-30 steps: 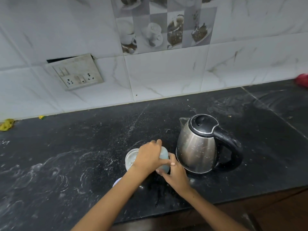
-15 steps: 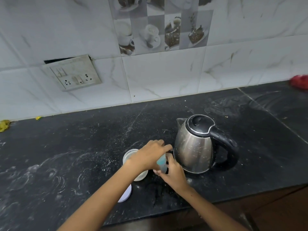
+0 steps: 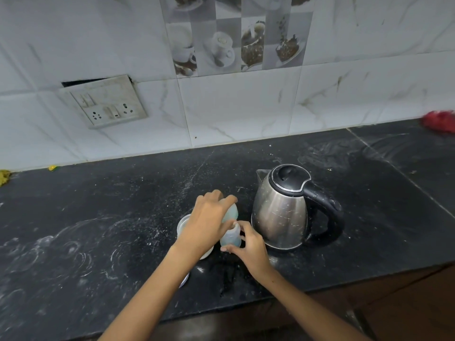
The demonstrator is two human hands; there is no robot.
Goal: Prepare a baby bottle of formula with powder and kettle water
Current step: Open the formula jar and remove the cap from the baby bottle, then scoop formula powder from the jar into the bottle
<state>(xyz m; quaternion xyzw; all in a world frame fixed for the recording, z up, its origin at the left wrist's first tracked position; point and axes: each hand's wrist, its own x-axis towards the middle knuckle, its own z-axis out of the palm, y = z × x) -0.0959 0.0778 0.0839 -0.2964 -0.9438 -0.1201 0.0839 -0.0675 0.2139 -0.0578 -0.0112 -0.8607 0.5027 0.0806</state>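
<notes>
A: Edges? Room?

B: Black counter [image 3: 98, 242] runs bare across the left half of the frame; front edge falls away at lower right. Kettle [image 3: 280, 212] stands right of centre, just beside the hands.

A: Change from half a second back?

B: The pale cap [image 3: 231, 210] now sits lifted clear of the bottle [image 3: 230, 238]; before, the two were together under the palm.

A: Hand poses?

B: Left hand [image 3: 209, 222] arches from above, fingers closed round the cap. Right hand [image 3: 251, 247] pinches the bottle low at frame centre, the bottle tilted. A clear jar [image 3: 183, 223] sits beneath the left wrist.
</notes>
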